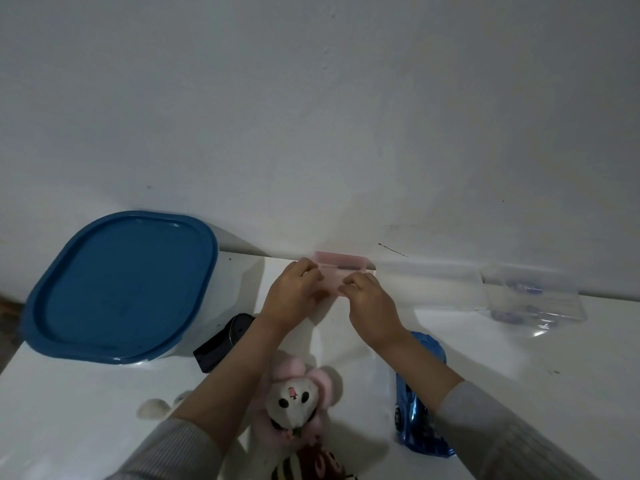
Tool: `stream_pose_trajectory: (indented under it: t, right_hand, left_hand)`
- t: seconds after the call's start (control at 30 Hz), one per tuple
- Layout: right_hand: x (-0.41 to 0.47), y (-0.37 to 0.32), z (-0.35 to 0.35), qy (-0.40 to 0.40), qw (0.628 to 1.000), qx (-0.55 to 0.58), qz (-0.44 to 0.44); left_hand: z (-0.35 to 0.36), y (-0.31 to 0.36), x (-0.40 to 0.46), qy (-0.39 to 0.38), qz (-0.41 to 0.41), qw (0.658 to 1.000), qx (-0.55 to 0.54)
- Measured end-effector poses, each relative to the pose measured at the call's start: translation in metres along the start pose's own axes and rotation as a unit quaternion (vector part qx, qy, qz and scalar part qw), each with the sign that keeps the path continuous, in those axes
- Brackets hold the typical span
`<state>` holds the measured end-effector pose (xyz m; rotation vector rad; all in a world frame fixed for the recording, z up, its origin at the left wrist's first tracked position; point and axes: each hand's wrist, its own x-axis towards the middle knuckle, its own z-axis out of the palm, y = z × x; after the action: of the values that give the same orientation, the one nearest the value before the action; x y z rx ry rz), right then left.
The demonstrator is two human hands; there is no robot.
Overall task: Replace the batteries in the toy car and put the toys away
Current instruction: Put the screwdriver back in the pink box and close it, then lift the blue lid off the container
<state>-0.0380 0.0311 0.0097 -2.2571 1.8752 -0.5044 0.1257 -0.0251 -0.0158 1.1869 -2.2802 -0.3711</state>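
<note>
A small pink translucent box (341,268) stands at the back of the white table (519,375), against the wall. My left hand (294,294) grips its left side and my right hand (370,299) grips its right side, fingers curled over the lid. The blue toy car (420,400) lies on the table under my right forearm, partly hidden by it. A pink and white plush toy (294,400) lies near the front edge between my arms. A striped brown plush (311,462) lies below it.
A large container with a blue lid (117,289) stands at the left. A black device (221,339) lies beside it. A clear plastic box (533,299) with small blue items sits at the back right. A white plush part (156,408) lies at the front left.
</note>
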Motion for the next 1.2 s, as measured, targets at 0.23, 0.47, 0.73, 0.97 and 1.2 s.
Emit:
stream_pose_trajectory:
  t: [0.23,0.47,0.73,0.97,1.2]
  right_hand:
    - [0.009,-0.014,-0.016,-0.105,0.993,-0.035,0.038]
    - [0.013,-0.07,-0.045,-0.076,0.987,0.118,0.072]
    - [0.021,-0.191,-0.033,-0.108,0.953,0.28,0.047]
    - [0.024,-0.232,-0.01,-0.164,0.954,0.244,0.065]
    - [0.017,-0.241,-0.001,-0.132,0.959,0.238,0.082]
  left_hand:
    - [-0.024,0.019,0.014,-0.128,-0.054,0.989,0.058]
    - [-0.125,0.031,-0.018,0.041,-0.134,0.986,0.09]
    - [-0.241,-0.053,-0.102,0.139,-0.439,0.874,0.153]
    - [-0.263,-0.092,-0.15,0.046,-0.497,0.866,0.044]
    - [-0.257,-0.093,-0.155,0.029,-0.48,0.876,0.044]
